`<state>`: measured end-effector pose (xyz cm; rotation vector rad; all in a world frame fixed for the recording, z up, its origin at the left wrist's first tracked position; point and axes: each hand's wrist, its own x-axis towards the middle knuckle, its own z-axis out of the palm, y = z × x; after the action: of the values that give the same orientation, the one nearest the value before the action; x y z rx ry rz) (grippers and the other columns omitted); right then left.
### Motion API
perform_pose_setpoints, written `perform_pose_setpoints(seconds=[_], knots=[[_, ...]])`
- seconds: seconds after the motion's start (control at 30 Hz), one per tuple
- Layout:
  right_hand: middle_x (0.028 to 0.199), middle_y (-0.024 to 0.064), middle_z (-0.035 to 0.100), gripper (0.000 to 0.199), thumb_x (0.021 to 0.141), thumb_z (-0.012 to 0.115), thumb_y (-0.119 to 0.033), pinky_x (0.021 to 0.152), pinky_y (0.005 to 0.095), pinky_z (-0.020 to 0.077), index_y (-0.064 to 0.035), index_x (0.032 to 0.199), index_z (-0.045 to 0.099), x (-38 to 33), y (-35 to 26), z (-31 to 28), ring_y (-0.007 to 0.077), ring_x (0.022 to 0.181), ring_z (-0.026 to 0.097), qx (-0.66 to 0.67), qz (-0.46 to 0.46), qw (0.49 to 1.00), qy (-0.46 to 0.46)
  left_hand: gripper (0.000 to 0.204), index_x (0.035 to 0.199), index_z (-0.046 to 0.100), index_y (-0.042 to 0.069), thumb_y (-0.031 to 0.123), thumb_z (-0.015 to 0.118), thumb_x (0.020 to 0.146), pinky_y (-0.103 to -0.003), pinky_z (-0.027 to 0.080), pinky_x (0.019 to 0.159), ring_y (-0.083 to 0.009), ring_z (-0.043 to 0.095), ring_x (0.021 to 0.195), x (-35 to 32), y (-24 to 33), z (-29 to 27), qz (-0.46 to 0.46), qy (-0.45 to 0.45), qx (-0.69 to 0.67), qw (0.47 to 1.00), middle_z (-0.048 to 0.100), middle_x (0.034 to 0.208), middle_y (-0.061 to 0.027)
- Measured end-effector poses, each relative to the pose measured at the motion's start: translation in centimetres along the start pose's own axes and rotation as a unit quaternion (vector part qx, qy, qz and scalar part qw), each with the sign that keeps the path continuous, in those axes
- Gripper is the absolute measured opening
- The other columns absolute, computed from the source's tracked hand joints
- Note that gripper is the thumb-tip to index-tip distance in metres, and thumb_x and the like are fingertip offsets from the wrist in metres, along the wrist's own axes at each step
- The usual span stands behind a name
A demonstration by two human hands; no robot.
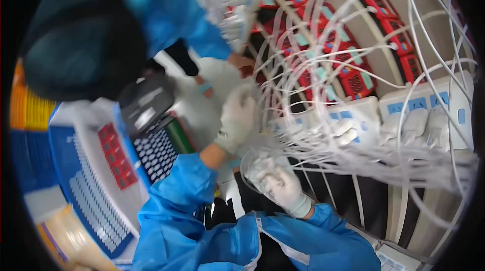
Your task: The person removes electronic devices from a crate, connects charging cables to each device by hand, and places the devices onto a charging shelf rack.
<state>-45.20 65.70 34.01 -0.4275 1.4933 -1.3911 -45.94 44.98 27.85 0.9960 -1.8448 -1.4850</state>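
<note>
Right grip (285, 187) was curled at clear plastic (246, 169), hold unclear; left grip (237, 114) was blurred, state indeterminate; white cables (399, 167) hung right of both.

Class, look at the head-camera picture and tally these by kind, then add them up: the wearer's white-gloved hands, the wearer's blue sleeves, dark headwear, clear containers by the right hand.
White-gloved hands: 2 (left hand, right hand)
Blue sleeves: 2 (left sleeve, right sleeve)
Dark headwear: 1
Clear container: 1
Total: 6
</note>
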Motion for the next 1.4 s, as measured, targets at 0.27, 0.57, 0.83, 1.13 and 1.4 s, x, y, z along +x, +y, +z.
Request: perform_pose_setpoints(seconds=[0.27, 0.57, 0.83, 1.13, 1.4], knots=[[0.088, 0.0068, 0.065, 0.031, 0.093, 0.046, -0.011, 0.051, 0.0189, 0.0404, 0.0006, 0.121, 0.053, -0.4, 0.9, 5.2, 0.0044, 0.055, 0.049, -0.248, -0.047, 0.967, 0.042, 0.021, 0.092, 0.061, 0.001, -0.002, 0.045, 0.078, -0.029, 0.048, 0.077, -0.0183, 0.061, 0.084, -12.9, 1.3, -27.5, 0.008, -0.002, -0.143, 0.99, 0.063, 0.094, -0.0098], [0.081, 0.0086, 0.062, 0.037, 0.091, 0.044, -0.009, 0.054, 0.0218, 0.0459, 0.0026, 0.127, 0.044, -1.7, 0.5, 13.0, 0.009, 0.06, 0.056, -0.185, 0.036, 0.98, 0.067, 0.035, 0.105, 0.059, 0.003, 0.027, 0.056, 0.079, -0.037, 0.048, 0.073, -0.0248, 0.06, 0.081, -22.8, -41.8, -40.9, -0.417, 0.155, -0.253, 0.859, 0.063, 0.094, -0.0129], [0.067, 0.0063, 0.057, 0.034, 0.093, 0.048, -0.021, 0.037, 0.0184, 0.0339, 0.0007, 0.119, 0.047, -2.4, 1.9, 12.2, 0.0064, 0.04, 0.042, -0.216, 0.117, 0.966, 0.077, 0.052, 0.106, 0.062, 0.004, 0.05, 0.056, 0.082, -0.041, 0.046, 0.079, -0.0291, 0.06, 0.083, -20.5, -46.2, -44.3, -0.432, 0.547, -0.284, 0.659, 0.064, 0.098, -0.0118], [0.056, 0.0013, 0.048, 0.025, 0.092, 0.053, -0.026, 0.036, 0.0195, 0.0296, -0.002, 0.098, 0.056, -0.9, 1.6, 12.3, 0.0058, 0.038, 0.037, -0.147, 0.106, 0.973, 0.14, 0.026, 0.105, 0.059, 0.01, 0.03, 0.054, 0.09, -0.051, 0.052, 0.069, -0.0269, 0.063, 0.081, -22.0, -50.9, -46.1, -0.372, 0.511, -0.5, 0.592, 0.064, 0.093, -0.0093], [0.056, 0.0018, 0.051, 0.025, 0.09, 0.054, -0.024, 0.035, 0.0191, 0.03, 0.0004, 0.096, 0.057, -1.2, 0.0, 11.1, 0.0054, 0.036, 0.039, -0.143, 0.08, 0.973, 0.161, 0.031, 0.115, 0.051, 0.007, 0.001, 0.056, 0.085, -0.04, 0.054, 0.071, -0.022, 0.062, 0.085, -20.7, -33.2, -41.2, -0.312, 0.372, -0.365, 0.794, 0.061, 0.098, -0.0077]])
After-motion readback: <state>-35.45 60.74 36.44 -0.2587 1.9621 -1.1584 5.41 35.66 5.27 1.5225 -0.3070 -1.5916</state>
